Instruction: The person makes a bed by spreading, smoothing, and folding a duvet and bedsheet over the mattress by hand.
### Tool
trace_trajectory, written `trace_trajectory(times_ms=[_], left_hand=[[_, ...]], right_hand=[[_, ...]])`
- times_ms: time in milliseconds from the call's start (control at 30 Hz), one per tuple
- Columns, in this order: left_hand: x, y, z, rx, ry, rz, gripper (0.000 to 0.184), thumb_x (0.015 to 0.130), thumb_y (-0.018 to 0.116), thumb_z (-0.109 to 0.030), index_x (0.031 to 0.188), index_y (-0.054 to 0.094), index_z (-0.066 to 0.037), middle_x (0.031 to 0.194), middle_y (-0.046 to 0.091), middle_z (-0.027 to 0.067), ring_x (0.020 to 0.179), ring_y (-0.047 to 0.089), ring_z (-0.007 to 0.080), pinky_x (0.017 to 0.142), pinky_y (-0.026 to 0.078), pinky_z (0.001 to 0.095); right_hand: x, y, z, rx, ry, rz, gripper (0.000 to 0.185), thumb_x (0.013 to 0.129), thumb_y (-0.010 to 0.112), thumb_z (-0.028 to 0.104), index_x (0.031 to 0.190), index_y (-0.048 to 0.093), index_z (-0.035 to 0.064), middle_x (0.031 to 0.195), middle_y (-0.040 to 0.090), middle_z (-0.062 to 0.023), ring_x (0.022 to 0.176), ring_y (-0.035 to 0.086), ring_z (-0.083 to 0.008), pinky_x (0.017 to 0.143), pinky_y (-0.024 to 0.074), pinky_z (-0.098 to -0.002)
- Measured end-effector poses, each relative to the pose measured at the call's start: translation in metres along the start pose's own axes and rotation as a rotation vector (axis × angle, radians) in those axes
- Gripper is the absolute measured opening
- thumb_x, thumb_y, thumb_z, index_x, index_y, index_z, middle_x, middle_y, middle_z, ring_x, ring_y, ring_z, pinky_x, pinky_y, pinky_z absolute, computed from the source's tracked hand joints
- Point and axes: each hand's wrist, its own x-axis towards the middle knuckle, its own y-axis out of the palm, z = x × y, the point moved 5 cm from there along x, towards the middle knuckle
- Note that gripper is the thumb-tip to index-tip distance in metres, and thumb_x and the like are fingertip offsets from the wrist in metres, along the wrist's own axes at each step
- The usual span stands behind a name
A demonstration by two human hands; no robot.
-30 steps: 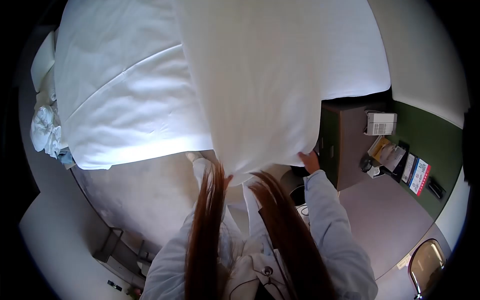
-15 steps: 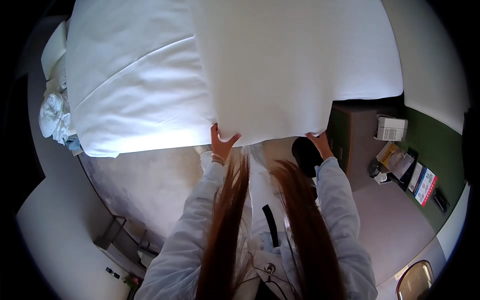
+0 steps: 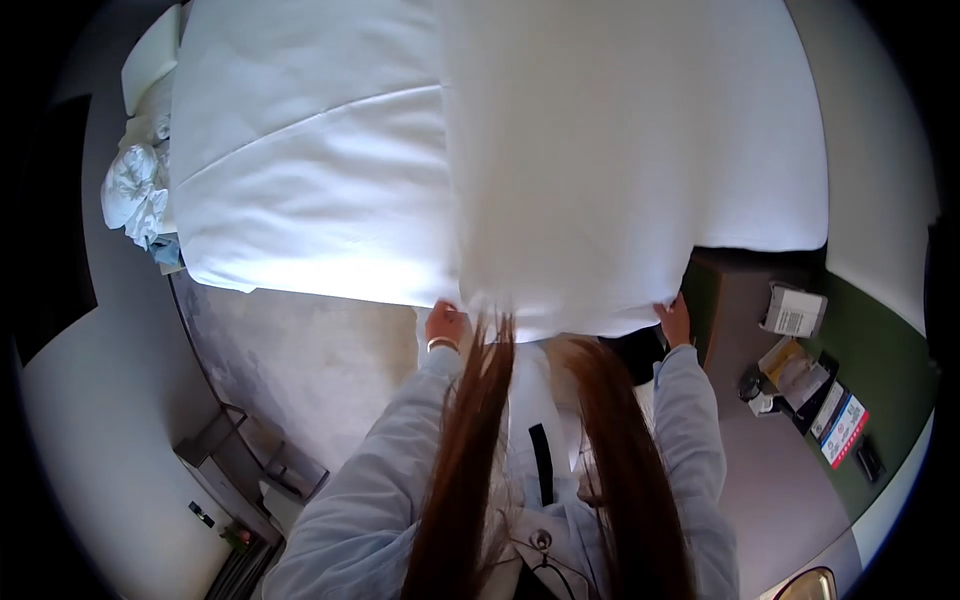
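White sheet held at both corners, small print on the desk not readable

So the sheet is laid over the bed, roughly mid-bed and running off the far side of the view. Its near edge is grasped at two spots: the left corner by the left hand, fingers curled in on the hem, and the right corner by the right hand, hem pinched at the fingertips. Some creases are seen in the bed cover, left of the sheet.

For the label fans: on the right, a pale box is marked with rows of dark print, too small to be read. Nearer, a card is printed in white, blue and red, with tiny symbols and lettering that can't be made out either. A yellowish packet is set between those two, and a black gadget is placed just beside the card. No brand can be read anywhere. At far left, a pillow and a crumpled white bundle can be seen.
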Motion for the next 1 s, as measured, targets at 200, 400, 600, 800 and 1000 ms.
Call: trace_trajectory(times_ms=[200, 400, 600, 800, 1000], left_hand=[[0.012, -0.047, 0.035, -0.294, 0.016, 0.025, 0.015, 0.07, 0.059, -0.009, 0.084, 0.056, -0.007, 0.075, 0.06, 0.0061, 0.066, 0.056, 0.0134, 0.058, 0.044, 0.0239], [0.091, 0.016, 0.044, 0.289, 0.657, 0.531, 0.042, 0.072, 0.061, -0.025, 0.108, 0.051, -0.006, 0.115, 0.049, 0.0115, 0.109, 0.043, 0.0261, 0.094, 0.03, 0.0376], [0.151, -0.013, 0.058, 0.711, 0.363, 0.442, 0.038, 0.072, 0.057, -0.027, 0.102, 0.054, -0.003, 0.102, 0.055, 0.0135, 0.098, 0.049, 0.0262, 0.084, 0.039, 0.0361], [0.164, -0.07, 0.117, 0.405, 0.35, 0.286, 0.032, 0.073, 0.056, -0.019, 0.099, 0.054, 0.0, 0.093, 0.058, 0.0112, 0.087, 0.053, 0.0224, 0.078, 0.042, 0.0336], [0.159, -0.072, 0.28, -0.961, -0.446, -0.061, 0.03, 0.078, 0.049, -0.019, 0.105, 0.049, -0.006, 0.09, 0.051, 0.0113, 0.074, 0.051, 0.0222, 0.059, 0.047, 0.0375]], right_hand=[[-0.027, -0.016, -0.019, -0.758, 0.353, -0.077, 0.02, 0.071, 0.051, 0.009, 0.091, 0.053, 0.0077, 0.09, 0.059, -0.015, 0.087, 0.055, -0.0333, 0.073, 0.0441, -0.0429], [-0.038, 0.049, -0.047, -0.531, 0.41, 0.625, 0.023, 0.057, 0.067, 0.016, 0.08, 0.066, 0.0143, 0.072, 0.063, -0.005, 0.06, 0.06, -0.0195, 0.052, 0.0481, -0.0316], [-0.047, 0.183, 0.077, -0.612, -0.689, 0.578, 0.01, 0.069, 0.051, 0.012, 0.067, 0.058, 0.004, 0.067, 0.058, -0.0118, 0.066, 0.055, -0.0256, 0.063, 0.0445, -0.0353], [-0.075, 0.3, 0.178, -0.459, -1.051, 0.659, 0.013, 0.076, 0.052, 0.016, 0.076, 0.055, 0.0038, 0.063, 0.054, -0.0081, 0.059, 0.053, -0.022, 0.052, 0.0428, -0.0326], [-0.068, 0.358, 0.205, -0.266, -0.487, 0.539, 0.033, 0.069, 0.057, 0.017, 0.1, 0.053, 0.0036, 0.093, 0.057, -0.0138, 0.084, 0.055, -0.0268, 0.074, 0.0434, -0.0354]])
